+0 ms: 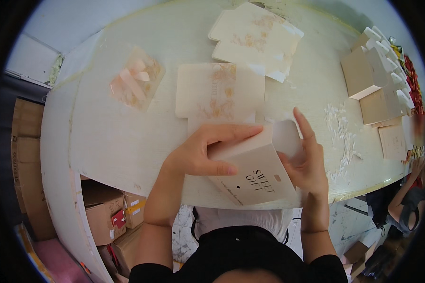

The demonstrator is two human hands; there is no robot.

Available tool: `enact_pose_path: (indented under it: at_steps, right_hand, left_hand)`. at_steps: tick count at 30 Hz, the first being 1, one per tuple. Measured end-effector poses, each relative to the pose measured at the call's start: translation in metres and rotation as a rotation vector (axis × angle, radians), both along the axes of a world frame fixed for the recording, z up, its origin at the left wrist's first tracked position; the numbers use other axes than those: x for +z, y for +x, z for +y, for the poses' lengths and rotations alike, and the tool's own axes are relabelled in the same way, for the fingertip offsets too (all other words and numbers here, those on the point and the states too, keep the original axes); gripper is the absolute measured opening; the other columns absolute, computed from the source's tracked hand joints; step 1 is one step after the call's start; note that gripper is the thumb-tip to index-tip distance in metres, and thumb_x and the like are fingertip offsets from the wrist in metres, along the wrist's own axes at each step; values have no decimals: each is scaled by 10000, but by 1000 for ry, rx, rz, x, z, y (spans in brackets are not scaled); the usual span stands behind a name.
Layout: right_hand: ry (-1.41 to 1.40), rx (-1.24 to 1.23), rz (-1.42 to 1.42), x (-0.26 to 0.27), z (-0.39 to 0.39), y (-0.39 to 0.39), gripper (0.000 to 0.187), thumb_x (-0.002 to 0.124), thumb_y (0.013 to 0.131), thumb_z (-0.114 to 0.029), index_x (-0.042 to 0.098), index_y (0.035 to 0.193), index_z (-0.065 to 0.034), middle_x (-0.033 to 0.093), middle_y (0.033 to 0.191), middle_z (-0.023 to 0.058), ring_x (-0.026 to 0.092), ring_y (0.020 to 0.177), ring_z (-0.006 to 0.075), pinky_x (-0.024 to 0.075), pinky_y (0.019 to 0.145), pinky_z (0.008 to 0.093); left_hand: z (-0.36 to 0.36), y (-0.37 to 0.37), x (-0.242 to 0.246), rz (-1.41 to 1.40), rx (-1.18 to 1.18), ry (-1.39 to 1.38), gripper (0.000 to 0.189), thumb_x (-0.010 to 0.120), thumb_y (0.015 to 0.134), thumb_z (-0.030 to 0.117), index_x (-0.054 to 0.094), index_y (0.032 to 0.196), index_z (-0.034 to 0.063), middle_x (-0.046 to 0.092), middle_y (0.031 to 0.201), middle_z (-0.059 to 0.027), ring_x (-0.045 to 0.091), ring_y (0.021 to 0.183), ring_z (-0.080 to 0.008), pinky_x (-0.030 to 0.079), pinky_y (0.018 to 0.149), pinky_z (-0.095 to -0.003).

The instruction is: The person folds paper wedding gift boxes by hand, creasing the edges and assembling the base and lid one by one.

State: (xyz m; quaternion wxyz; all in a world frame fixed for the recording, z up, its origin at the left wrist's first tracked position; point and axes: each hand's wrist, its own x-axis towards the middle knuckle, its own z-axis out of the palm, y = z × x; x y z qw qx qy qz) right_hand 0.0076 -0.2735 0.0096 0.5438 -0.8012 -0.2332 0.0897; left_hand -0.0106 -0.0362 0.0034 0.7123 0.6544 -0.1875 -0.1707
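A cream paper gift box (pixel 246 173) with printed lettering lies tilted at the table's front edge. My left hand (pixel 202 152) grips its left side, with the fingers along the upper edge and the thumb on the printed face. At the right end, a white flap (pixel 287 138) stands out from the box. My right hand (pixel 306 162) holds the box around this end, index finger raised beside the flap and thumb by the box's edge. Just beyond the box lies a flat floral-printed carton blank (pixel 221 90), its near part hidden by my left hand and the box.
More flat blanks (pixel 251 39) are stacked at the back. A floral piece with a pink ribbon (pixel 136 79) lies left. Several folded boxes (pixel 363 70) stand right, near white paper scraps (pixel 343 138). Cardboard cartons (pixel 104 219) sit below the table. Another person's arm (pixel 398 200) is at far right.
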Motion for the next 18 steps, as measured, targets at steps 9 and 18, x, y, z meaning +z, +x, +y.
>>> enact_pose_path:
  at_steps: [9, 18]
  right_hand:
    - [537, 87, 338, 3, -16, 4, 744, 546, 660, -22, 244, 1340, 0, 627, 796, 128, 590, 738, 136, 417, 667, 211]
    - [601, 28, 305, -7, -4, 3, 472, 382, 707, 97, 427, 1170, 21, 621, 849, 114, 582, 782, 124, 419, 682, 204]
  left_hand:
    - [9, -2, 4, 214, 1, -214, 696, 726, 593, 145, 477, 1220, -24, 554, 1153, -121, 521, 1048, -177, 370, 907, -292]
    - [4, -2, 4, 210, 23, -252, 754, 722, 525, 123, 474, 1219, -38, 569, 1120, -131, 535, 1019, -180, 367, 906, -292]
